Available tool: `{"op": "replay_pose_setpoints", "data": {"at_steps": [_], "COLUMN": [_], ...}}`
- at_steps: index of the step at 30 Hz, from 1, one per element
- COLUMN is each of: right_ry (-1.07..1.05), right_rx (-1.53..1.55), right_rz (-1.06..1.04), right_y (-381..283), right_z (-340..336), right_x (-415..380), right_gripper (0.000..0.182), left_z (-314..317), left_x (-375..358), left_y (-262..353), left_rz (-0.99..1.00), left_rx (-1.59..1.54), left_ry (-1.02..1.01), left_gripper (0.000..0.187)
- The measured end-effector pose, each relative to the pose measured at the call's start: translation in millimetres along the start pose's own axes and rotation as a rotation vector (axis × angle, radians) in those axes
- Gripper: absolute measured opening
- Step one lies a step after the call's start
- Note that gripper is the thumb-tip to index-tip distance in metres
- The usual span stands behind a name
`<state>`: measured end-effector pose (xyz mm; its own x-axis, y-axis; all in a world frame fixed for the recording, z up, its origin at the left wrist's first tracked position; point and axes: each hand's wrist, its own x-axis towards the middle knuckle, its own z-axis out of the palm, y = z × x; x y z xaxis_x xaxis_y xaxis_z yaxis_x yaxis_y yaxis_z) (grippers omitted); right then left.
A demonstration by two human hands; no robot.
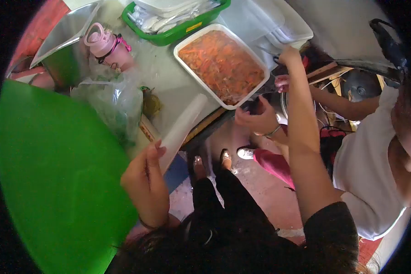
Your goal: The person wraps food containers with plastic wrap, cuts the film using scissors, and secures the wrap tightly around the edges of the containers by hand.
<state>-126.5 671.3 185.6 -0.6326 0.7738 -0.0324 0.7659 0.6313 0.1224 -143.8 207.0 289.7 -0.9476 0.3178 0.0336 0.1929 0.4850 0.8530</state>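
My left hand [148, 178] is closed, thumb pressed on the lower end of a flat translucent plastic piece [183, 122], perhaps a bag, which slants up over the table edge. Stretched far forward, my right hand [290, 57] is closed around the dark handle [276, 58] of a utensil whose kind I cannot make out. It is just right of a white plastic tub [177, 54] of shredded orange vegetable mix [223, 64]. A co-worker's hand [282, 83] is just below mine. Another person's hand [258, 116], with a bracelet at the wrist, is by the tub's near corner.
A green basket [169, 38] of wrapped white utensils stands behind the tub, beside clear plastic containers [283, 29]. A pink bottle [112, 48] and a crumpled plastic bag [116, 98] are at left. A large green surface [59, 173] fills the left side; a co-worker [365, 169] stands close right.
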Motion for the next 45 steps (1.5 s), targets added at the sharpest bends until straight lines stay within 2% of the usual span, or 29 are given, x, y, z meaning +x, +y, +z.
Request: {"op": "replay_pose_setpoints", "data": {"at_steps": [4, 5, 8, 11, 16, 17, 20, 23, 26, 28, 31, 33, 37, 39, 40, 42, 43, 45], "right_ry": [-0.012, 0.052, -0.056, -0.104, -0.079, -0.068, 0.131, 0.19, -0.085, -0.12, -0.246, -0.312, -0.24, -0.265, -0.214, -0.115, -0.014, 0.226], "right_rx": [-0.065, -0.052, -0.044, 0.078, 0.18, 0.203, 0.548, 0.905, 1.041, 0.947, 0.739, 0.692, 0.52, 0.512, 0.637, 0.877, 1.157, 1.693], "right_rz": [0.048, 0.137, 0.188, 0.163, -0.063, -0.113, 0.036, -0.085, -0.249, -0.571, -0.643, -0.666, -0.637, -0.619, -0.544, -0.377, -0.257, 0.004], "right_y": [1, -2, -4, -8, -13, -20, -44, -62, -80, -97, -133, -155, -182, -185, -185, -180, -179, -178], "right_z": [24, 33, 45, 59, 93, 87, 68, 49, 39, 7, 21, 22, 34, 34, 32, 26, 25, 21], "right_x": [17, 14, 21, 38, 77, 78, 56, 31, 0, -42, -63, -80, -102, -103, -102, -103, -112, -144], "right_gripper": [0.026, 0.028, 0.03, 0.03, 0.028, 0.027, 0.026, 0.027, 0.029, 0.031, 0.023, 0.02, 0.022, 0.024, 0.022, 0.018, 0.017, 0.014], "left_z": [13, 19, 42, 66, 117, 126, 152, 176, 200, 218, 235, 233, 225, 214, 208, 196, 195, 213], "left_x": [1, 1, 3, 8, 24, 30, 46, 60, 75, 80, 72, 72, 76, 77, 77, 84, 87, 99], "left_y": [-16, -19, -20, -23, -46, -50, -67, -85, -101, -126, -147, -155, -148, -141, -136, -114, -108, -108], "left_rz": [-0.012, -0.025, -0.05, -0.027, 0.092, 0.096, 0.103, 0.072, 0.01, -0.019, -0.064, -0.075, -0.056, 0.094, 0.167, 0.244, 0.278, 0.23], "left_rx": [-0.039, -0.057, -0.104, -0.12, 0.015, 0.006, -0.045, -0.123, -0.199, -0.292, -0.446, -0.338, -0.37, -0.125, -0.004, -0.139, -0.208, -0.208], "left_ry": [0.07, 0.101, 0.202, 0.325, 0.431, 0.438, 0.465, 0.51, 0.56, 0.578, 0.494, 0.457, 0.477, 0.467, 0.46, 0.287, 0.194, 0.155], "left_gripper": [0.025, 0.026, 0.027, 0.028, 0.028, 0.028, 0.029, 0.03, 0.031, 0.032, 0.035, 0.036, 0.035, 0.035, 0.036, 0.036, 0.036, 0.039]}}
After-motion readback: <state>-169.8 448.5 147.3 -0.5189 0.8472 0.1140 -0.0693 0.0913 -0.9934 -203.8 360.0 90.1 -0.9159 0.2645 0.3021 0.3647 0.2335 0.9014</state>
